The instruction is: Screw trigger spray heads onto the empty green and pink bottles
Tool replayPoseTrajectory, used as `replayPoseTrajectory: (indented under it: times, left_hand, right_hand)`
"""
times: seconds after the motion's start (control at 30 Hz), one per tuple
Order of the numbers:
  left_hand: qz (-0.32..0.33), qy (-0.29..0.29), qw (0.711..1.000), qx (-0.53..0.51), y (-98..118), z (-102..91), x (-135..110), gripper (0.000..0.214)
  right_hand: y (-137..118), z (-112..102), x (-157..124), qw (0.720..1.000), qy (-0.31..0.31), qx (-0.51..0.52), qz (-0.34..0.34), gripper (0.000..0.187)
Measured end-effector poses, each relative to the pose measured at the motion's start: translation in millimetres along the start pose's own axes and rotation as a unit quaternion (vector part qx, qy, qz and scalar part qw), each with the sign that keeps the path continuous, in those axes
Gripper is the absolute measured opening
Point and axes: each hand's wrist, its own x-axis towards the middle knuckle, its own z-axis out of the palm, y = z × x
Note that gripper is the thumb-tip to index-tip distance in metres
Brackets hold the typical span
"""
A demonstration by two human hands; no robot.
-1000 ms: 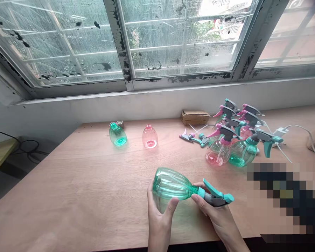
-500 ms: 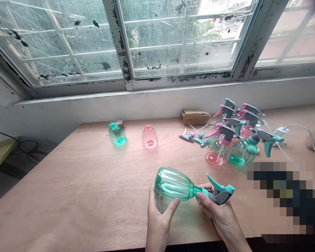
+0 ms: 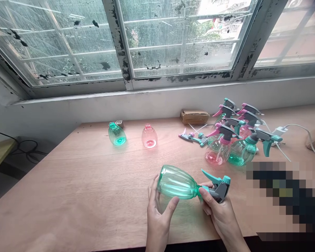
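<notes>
A green clear spray bottle (image 3: 176, 182) lies on its side in the air above the table, base to the left. Its teal and grey trigger head (image 3: 219, 187) points right, with the teal lever upward. My right hand (image 3: 217, 210) is closed around the collar where head and bottle meet, thumb in front. My left hand (image 3: 159, 210) cups the bottle's base end, fingers behind it and thumb below. Farther back stand a headless green bottle (image 3: 117, 134) and a headless pink bottle (image 3: 149, 136). Two loose trigger heads (image 3: 193, 137) lie right of them.
Several spray bottles with heads (image 3: 236, 140) stand in a cluster at the right. Behind are a cardboard box (image 3: 194, 117) and a white cable (image 3: 299, 126). The wooden table (image 3: 81, 189) meets the window wall. A pixelated patch covers the right front.
My right hand's grip and the trigger head have shifted slightly left, and the head has turned a little about the bottle's length. The left fingers show more around the base. Other bottles stay put.
</notes>
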Motion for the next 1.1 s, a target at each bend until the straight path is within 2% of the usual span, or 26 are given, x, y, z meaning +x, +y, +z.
replayPoseTrajectory:
  times: [0.13,0.27,0.37,0.47,0.67,0.8,0.93,1.1]
  left_hand:
    - [-0.031,-0.033,0.999,-0.018,-2,-1.5,-5,0.075]
    - [-0.006,-0.03,0.999,0.014,12,6.1,-10,0.073]
    - [-0.02,-0.02,1.0,0.003,18,9.9,-9,0.072]
    - [-0.048,-0.004,0.999,-0.003,15,9.0,-4,0.076]
    - [-0.014,-0.027,0.999,0.022,6,4.3,3,0.077]
    - [-0.032,-0.04,0.998,0.035,10,2.7,0,0.076]
    - [-0.029,-0.059,0.998,0.005,14,2.1,-3,0.074]
    - [-0.049,-0.037,0.998,-0.017,14,3.6,0,0.063]
  right_hand:
    - [-4,3,-2,1.0,0.015,0.015,-0.007,0.036]
    - [-4,3,-1,1.0,0.018,0.003,-0.009,0.037]
    - [-4,3,-2,0.999,0.021,-0.03,-0.018,0.038]
    - [-6,4,-4,0.996,0.035,-0.076,-0.032,0.037]
    - [-7,6,-3,0.995,0.075,-0.066,-0.027,0.038]
    - [-5,5,-3,0.995,0.073,-0.052,-0.038,0.038]
    - [-7,5,-3,0.994,0.068,-0.058,-0.067,0.034]
    - [-5,2,-3,0.996,0.04,-0.05,-0.06,0.032]
